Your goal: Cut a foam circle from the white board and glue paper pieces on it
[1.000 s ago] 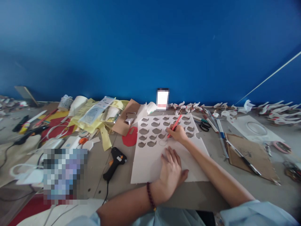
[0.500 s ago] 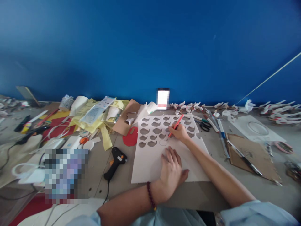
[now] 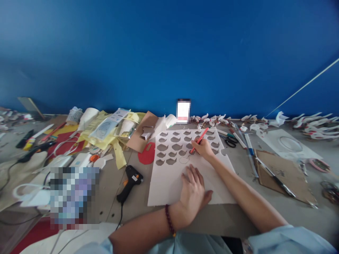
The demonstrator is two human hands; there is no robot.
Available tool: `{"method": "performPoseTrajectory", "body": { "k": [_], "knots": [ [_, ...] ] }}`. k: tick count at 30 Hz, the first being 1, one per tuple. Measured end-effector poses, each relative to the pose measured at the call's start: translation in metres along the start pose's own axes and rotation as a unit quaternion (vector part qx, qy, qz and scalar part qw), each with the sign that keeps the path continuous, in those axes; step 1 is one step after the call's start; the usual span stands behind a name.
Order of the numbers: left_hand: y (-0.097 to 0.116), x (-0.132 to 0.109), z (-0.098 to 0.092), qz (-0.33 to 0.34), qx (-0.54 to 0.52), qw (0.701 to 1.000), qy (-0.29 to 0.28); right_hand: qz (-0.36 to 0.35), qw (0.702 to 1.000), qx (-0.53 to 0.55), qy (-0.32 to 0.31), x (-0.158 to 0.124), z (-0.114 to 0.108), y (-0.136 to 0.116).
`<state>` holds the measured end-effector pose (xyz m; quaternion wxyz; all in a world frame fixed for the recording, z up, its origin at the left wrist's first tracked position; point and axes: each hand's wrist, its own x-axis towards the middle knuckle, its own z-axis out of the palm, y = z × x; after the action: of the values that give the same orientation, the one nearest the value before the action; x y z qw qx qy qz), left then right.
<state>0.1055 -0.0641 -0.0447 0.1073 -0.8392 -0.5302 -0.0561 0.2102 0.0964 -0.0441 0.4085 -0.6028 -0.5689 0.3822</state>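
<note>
A white foam-like sheet lies on the table in front of me, with rows of fish-like shapes cut out of its upper part. Below the cut-outs, a faint drawn outline shows on the sheet. My right hand grips a red pen, its tip down by the sheet just right of that outline. My left hand lies flat on the sheet below the outline, fingers stretched out and holding nothing. A dark beaded bracelet circles the left wrist.
A black glue gun lies left of the sheet, near a red disc. Black-handled scissors, a cutter and brown cardboard are to the right. White bird-like pieces line the back by the blue wall.
The red pen and my right hand have shifted slightly to the right, and the pen tip is a little higher on the sheet. My left hand stays in place.
</note>
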Motion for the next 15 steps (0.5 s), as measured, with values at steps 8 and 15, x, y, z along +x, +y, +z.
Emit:
{"method": "performPoseTrajectory", "body": {
  "k": [8, 15],
  "knots": [
    [0.001, 0.000, 0.002, 0.000, 0.009, 1.000, 0.000, 0.025, 0.995, 0.094, 0.036, 0.006, -0.004, 0.007],
    [-0.015, 0.002, -0.018, 0.028, -0.025, 0.997, -0.060, 0.043, 0.978, 0.193, 0.070, 0.011, -0.008, 0.009]
  ]
}}
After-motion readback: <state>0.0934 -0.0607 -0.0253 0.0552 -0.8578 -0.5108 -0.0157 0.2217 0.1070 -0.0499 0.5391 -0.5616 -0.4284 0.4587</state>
